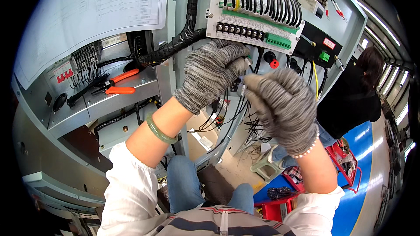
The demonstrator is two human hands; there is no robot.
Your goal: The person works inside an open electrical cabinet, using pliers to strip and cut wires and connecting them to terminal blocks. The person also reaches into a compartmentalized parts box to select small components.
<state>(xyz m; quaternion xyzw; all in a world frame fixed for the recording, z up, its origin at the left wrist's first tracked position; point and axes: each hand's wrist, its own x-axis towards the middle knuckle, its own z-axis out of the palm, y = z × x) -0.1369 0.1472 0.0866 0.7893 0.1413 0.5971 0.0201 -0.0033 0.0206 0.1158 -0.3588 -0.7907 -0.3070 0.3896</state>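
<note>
Reading the view as a clock dial, the left hand (214, 72), in a grey knitted glove, sits just above centre toward twelve, its fingers bent narrow below the terminal board (258, 24) at one o'clock. The right hand (286, 109), gloved alike, is at three, fingers curled together near the left hand's fingertips. A thin wire (243, 89) with a white sleeve shows between them, just off centre toward two; the gloves cover the fingertips, so I cannot tell whether either hand grips it.

The board carries a row of black wires (262, 0) along its top and a green connector (278, 41) at its lower right. A black wrapped cable bundle (168, 51) runs in from eleven, passing close to the left glove and crowding the board's left side. The right glove hides part of the cabinet behind it. At two, a red-ended round fitting (274, 64) hangs under the board, with a black panel (313, 43) farther out.

A large printed sheet (96, 17) at ten hangs over the cabinet's upper part. Between nine and ten, orange-handled pliers (120, 90) lie on a metal shelf (131, 88). Another person (350, 94) is beyond the right hand at three, a red cart (352, 175) at four and a pale green stool (264, 171) at five.
</note>
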